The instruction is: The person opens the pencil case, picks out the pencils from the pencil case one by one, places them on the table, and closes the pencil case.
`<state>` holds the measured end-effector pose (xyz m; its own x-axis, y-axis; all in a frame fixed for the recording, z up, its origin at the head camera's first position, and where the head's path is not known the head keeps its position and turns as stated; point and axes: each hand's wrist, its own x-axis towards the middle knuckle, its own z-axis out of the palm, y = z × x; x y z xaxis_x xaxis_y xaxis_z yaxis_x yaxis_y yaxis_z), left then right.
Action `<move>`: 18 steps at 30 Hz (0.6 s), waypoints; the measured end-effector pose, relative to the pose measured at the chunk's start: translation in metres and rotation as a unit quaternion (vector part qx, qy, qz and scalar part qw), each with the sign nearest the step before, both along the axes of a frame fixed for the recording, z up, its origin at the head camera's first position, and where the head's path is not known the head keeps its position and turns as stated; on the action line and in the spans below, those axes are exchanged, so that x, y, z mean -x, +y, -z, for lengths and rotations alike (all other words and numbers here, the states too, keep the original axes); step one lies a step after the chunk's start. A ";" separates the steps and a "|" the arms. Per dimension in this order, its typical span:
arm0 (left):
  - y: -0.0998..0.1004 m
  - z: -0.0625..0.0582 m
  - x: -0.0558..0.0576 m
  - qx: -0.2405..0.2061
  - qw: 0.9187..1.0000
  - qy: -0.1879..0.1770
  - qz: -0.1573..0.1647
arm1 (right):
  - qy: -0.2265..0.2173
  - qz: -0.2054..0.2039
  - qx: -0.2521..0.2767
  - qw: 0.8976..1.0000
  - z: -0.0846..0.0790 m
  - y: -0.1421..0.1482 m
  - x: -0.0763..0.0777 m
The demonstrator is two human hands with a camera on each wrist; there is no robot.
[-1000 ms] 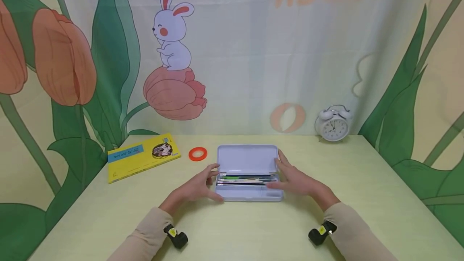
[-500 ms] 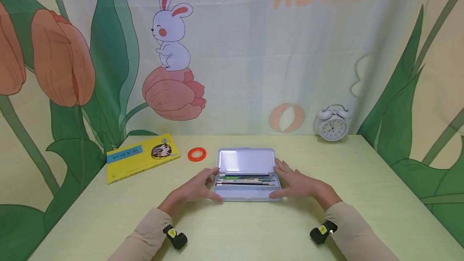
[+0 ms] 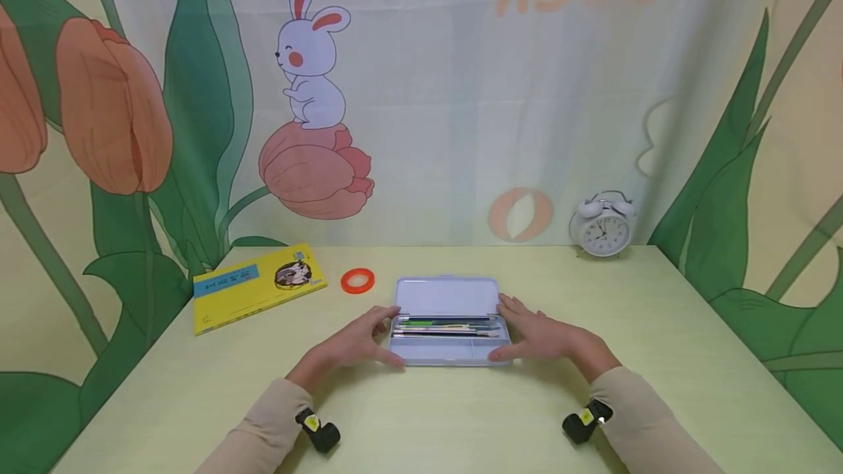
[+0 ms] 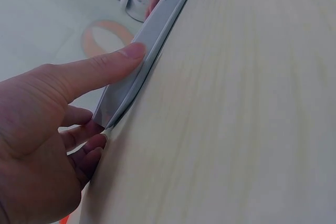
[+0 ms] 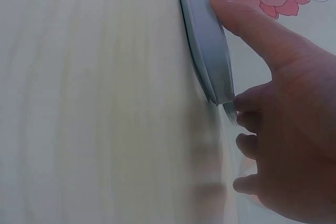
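While the pencil case point(image 3: 431, 352) sits lid-raised on the worktop point(image 3: 454, 415), left hand point(image 3: 356, 339) and right hand point(image 3: 543, 335) pinch its ends.

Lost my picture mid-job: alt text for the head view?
A person's left grip and right grip flank an open pale pencil case with pencils inside, on a table. To its left: yellow book, red ring; behind right, white alarm clock.

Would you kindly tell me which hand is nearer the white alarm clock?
The right hand, at the right end of the open pencil case; the left hand is at the opposite end, farther from the clock.
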<state>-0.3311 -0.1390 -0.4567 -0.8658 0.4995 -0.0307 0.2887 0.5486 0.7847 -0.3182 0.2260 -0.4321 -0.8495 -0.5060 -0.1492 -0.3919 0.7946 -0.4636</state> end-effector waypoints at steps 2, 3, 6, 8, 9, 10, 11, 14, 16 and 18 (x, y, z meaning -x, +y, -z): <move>0.000 0.000 0.000 0.002 1.000 -0.003 -0.002 | -0.001 0.001 -0.002 1.000 0.000 0.000 0.000; 0.001 0.000 0.000 0.003 1.000 -0.006 -0.004 | -0.002 0.002 -0.004 1.000 -0.001 0.001 0.000; 0.001 0.000 0.000 0.007 1.000 -0.013 -0.008 | -0.003 0.003 -0.009 1.000 0.000 0.001 0.001; 0.001 0.000 0.000 0.009 1.000 -0.016 -0.011 | -0.005 0.005 -0.011 1.000 0.000 0.001 0.001; 0.001 0.000 -0.001 0.009 1.000 -0.017 -0.012 | -0.005 0.005 -0.011 1.000 0.001 0.001 0.001; 0.001 0.000 -0.001 0.009 1.000 -0.018 -0.013 | -0.005 0.005 -0.011 1.000 0.001 0.002 0.001; 0.001 0.000 -0.001 0.010 1.000 -0.019 -0.014 | -0.004 0.005 -0.011 1.000 0.001 0.002 0.001; 0.001 0.000 -0.001 0.008 1.000 -0.021 -0.015 | 0.012 0.005 -0.012 1.000 -0.001 0.001 0.001; 0.001 0.000 0.000 0.007 1.000 -0.023 -0.017 | 0.029 0.006 -0.012 0.999 -0.003 0.000 0.000; 0.002 0.001 0.000 0.004 1.000 -0.024 -0.016 | 0.052 0.009 -0.008 0.999 -0.005 -0.002 0.001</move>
<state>-0.3315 -0.1371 -0.4577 -0.8792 0.4703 -0.0771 0.2324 0.5643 0.7922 -0.3190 0.2240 -0.4272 -0.8702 -0.4881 -0.0670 -0.4222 0.8089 -0.4090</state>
